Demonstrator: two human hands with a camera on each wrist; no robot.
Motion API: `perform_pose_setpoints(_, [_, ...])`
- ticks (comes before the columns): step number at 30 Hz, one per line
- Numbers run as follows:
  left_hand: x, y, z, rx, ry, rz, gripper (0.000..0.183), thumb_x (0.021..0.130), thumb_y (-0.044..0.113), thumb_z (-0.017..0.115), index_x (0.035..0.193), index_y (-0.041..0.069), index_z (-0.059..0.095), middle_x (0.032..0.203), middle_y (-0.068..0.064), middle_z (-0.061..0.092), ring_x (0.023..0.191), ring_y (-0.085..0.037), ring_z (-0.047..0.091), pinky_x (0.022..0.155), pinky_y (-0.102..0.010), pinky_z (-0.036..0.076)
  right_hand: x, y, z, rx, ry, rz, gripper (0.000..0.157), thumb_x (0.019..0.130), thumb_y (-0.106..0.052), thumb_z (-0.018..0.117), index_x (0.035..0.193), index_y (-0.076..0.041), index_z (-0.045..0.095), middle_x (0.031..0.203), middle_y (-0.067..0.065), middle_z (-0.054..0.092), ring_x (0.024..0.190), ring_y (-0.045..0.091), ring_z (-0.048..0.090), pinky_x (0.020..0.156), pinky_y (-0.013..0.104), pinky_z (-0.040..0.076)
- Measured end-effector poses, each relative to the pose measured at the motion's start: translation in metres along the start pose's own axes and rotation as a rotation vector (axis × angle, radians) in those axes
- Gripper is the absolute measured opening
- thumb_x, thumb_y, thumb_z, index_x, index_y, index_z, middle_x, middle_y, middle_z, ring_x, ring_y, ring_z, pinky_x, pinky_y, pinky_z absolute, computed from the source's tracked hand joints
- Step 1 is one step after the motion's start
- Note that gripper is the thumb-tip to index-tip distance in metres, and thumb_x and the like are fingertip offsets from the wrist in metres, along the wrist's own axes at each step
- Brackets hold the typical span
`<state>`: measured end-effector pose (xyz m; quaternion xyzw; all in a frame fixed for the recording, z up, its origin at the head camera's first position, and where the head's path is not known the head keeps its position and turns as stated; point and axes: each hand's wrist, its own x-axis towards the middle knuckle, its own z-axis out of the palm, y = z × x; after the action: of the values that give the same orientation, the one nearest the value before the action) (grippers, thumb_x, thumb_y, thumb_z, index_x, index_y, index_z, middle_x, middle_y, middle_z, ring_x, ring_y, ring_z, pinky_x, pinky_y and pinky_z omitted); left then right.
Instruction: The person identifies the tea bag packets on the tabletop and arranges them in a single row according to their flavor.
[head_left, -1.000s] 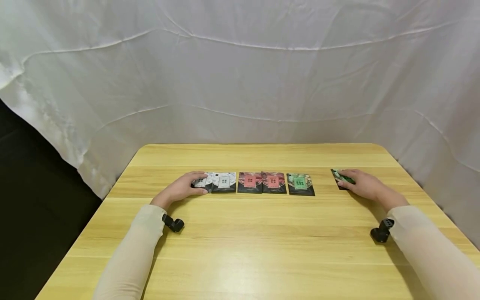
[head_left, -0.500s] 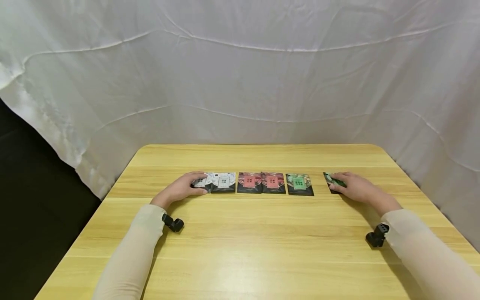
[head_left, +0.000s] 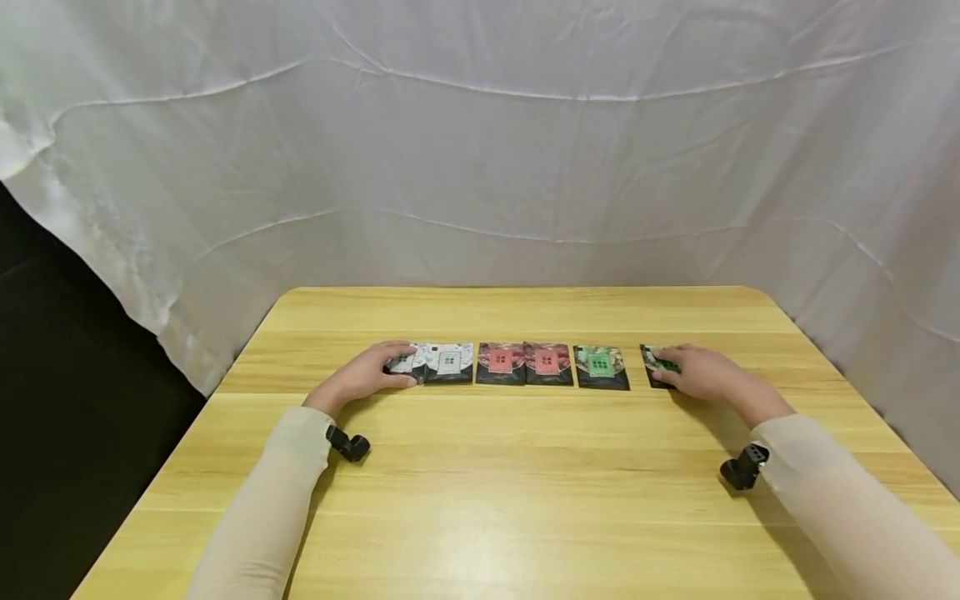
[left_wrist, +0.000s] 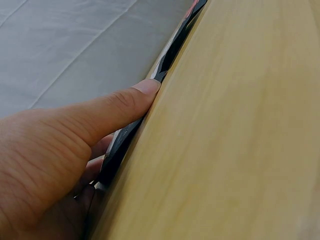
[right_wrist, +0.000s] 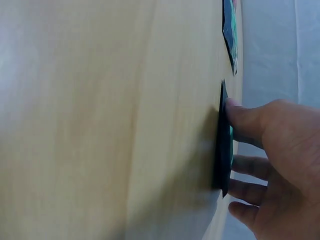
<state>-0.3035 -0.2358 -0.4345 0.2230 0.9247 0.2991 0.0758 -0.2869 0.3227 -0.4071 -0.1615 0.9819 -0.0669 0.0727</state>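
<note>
In the head view, a row of flat packets with black lower bands lies across the table. My left hand spans the leftmost white packet, its thumb on the near edge and fingers on the far side. A second white packet adjoins it. Two red packets lie side by side in the middle, followed by a green packet. At the right end, my right hand holds another green packet between thumb and fingers; the hand covers its right part.
The light wooden table has rounded far corners. A pale grey curtain hangs behind it, and a dark area lies off its left side. Black wrist cameras sit at both sleeve cuffs.
My right hand has moved left with its green packet, narrowing the gap to the other green packet. My left hand and the rest of the row have stayed in place.
</note>
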Motion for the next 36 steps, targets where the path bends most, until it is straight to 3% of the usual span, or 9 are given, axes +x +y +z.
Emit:
perform_pose_setpoints(18, [0.000, -0.002, -0.001, 0.002, 0.004, 0.007, 0.075, 0.089, 0.047, 0.070, 0.149, 0.012, 0.043, 0.155, -0.016, 0.033, 0.142, -0.038, 0.027, 0.114, -0.056, 0.024, 0.005, -0.018, 0.006, 0.005, 0.037, -0.040, 0.062, 0.101, -0.042, 0.052, 0.147, -0.002, 0.043, 0.142, 0.036, 0.038, 0.125, 0.058, 0.038, 0.099, 0.070, 0.033])
perform_pose_setpoints(36, [0.000, -0.002, 0.001, 0.028, 0.006, 0.019, 0.074, 0.089, 0.047, 0.069, 0.149, 0.012, 0.043, 0.155, -0.015, 0.032, 0.143, -0.037, 0.025, 0.115, -0.056, 0.022, 0.006, -0.019, 0.008, -0.002, 0.075, -0.090, 0.060, 0.099, -0.042, 0.055, 0.144, -0.002, 0.048, 0.139, 0.034, 0.044, 0.124, 0.055, 0.042, 0.099, 0.068, 0.035])
